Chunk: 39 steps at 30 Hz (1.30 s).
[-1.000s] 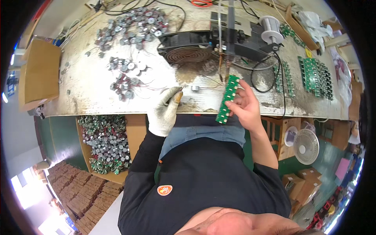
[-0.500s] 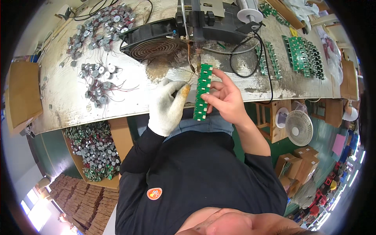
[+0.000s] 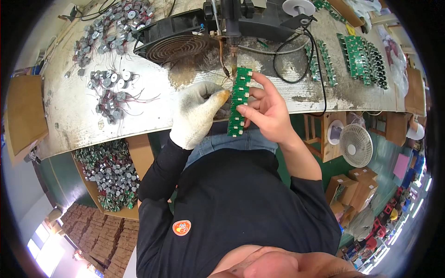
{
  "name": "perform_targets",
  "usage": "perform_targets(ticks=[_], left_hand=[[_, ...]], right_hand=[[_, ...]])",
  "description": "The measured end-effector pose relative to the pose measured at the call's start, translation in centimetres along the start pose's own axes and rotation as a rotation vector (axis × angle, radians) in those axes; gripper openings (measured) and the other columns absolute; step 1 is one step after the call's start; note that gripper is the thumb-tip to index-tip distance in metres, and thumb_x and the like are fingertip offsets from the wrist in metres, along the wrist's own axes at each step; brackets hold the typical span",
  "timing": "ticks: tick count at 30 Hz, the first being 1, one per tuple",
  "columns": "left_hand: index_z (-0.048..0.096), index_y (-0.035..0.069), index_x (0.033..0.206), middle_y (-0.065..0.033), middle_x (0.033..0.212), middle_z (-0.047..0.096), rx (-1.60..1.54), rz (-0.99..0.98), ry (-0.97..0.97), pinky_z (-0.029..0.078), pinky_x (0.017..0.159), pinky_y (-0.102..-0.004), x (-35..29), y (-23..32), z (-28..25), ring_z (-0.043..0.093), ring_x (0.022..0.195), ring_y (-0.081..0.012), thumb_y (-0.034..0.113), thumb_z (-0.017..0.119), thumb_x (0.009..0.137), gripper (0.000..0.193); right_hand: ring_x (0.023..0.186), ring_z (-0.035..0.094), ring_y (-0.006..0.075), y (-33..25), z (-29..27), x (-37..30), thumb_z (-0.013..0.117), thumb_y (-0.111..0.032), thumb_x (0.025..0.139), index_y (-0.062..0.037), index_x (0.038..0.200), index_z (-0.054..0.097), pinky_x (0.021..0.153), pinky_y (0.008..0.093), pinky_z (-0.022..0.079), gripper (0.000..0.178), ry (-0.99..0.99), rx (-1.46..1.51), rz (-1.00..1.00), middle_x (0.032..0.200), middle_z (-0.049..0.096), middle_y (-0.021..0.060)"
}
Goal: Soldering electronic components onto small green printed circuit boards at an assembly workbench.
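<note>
In my bare right hand (image 3: 270, 111) is a long strip of green circuit boards (image 3: 239, 99) with small white connectors, thumb on its face and fingers behind. Its top end sits just below the tip of an upright soldering iron (image 3: 234, 53). A thin bent metal tube (image 3: 222, 58) reaches down beside the iron. My left hand (image 3: 197, 111), in a white glove with a stained thumb tip, is closed in a pinch at the strip's left edge. Thin dark strands show near these fingers, but what they hold is hidden.
Small round motors (image 3: 111, 81) with thin wires lie in heaps on the left of the worktable (image 3: 153, 116). A black fan (image 3: 178, 44) stands behind my left hand. More board strips (image 3: 357, 58) lie at right, past a black cable (image 3: 320, 88). A carton (image 3: 134, 211) of motors stands below the table.
The whole view has shifted slightly. Both hands and the board strip sit a little higher in the picture, and my left hand's fingertips are closer to the strip's edge.
</note>
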<state>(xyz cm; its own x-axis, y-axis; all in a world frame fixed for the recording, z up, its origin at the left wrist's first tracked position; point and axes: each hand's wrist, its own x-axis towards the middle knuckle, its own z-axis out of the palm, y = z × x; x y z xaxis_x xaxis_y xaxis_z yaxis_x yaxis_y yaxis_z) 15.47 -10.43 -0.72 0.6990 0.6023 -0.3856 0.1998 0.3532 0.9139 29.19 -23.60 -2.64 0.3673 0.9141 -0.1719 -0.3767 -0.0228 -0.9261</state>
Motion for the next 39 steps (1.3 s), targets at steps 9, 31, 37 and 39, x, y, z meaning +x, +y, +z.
perform_targets(ticks=[9,31,37,39], left_hand=[[0.061,-0.005,0.098,-0.0078,0.081,0.066,0.121,0.019,-0.026,0.051,0.064,-0.0234,0.6,-0.3,-0.2,0.063,0.069,-0.0108,0.016,0.060,0.092,0.021],[0.063,-0.003,0.092,-0.0051,0.080,0.065,0.099,0.018,0.026,0.048,0.062,-0.0218,0.3,-0.1,0.2,0.060,0.069,-0.0084,0.017,0.061,0.091,0.020],[0.065,-0.004,0.091,-0.0046,0.078,0.065,0.068,0.084,0.060,0.046,0.062,-0.0226,0.3,-0.1,0.6,0.059,0.069,-0.0077,0.017,0.063,0.090,0.022],[0.067,-0.005,0.090,-0.0041,0.075,0.066,0.047,0.102,0.083,0.045,0.060,-0.0235,0.3,-0.2,0.7,0.058,0.069,-0.0074,0.018,0.064,0.089,0.023]], right_hand=[[0.074,0.063,0.0119,-0.1,0.2,0.1,0.060,0.008,0.085,-0.0034,0.145,0.024,0.055,0.0221,0.051,0.071,-0.005,0.008,-0.017,0.112,0.059,0.0160],[0.071,0.063,0.0111,0.1,0.5,0.0,0.062,0.007,0.085,-0.0031,0.143,0.026,0.056,0.0218,0.050,0.069,0.020,0.008,-0.029,0.105,0.061,0.0136],[0.071,0.063,0.0116,0.1,0.5,-0.4,0.062,0.007,0.085,-0.0031,0.143,0.025,0.056,0.0220,0.051,0.070,0.008,0.009,-0.011,0.107,0.060,0.0140],[0.073,0.063,0.0126,0.3,0.4,-0.5,0.061,0.009,0.085,-0.0024,0.144,0.024,0.055,0.0226,0.051,0.071,0.000,0.008,-0.016,0.111,0.059,0.0165]])
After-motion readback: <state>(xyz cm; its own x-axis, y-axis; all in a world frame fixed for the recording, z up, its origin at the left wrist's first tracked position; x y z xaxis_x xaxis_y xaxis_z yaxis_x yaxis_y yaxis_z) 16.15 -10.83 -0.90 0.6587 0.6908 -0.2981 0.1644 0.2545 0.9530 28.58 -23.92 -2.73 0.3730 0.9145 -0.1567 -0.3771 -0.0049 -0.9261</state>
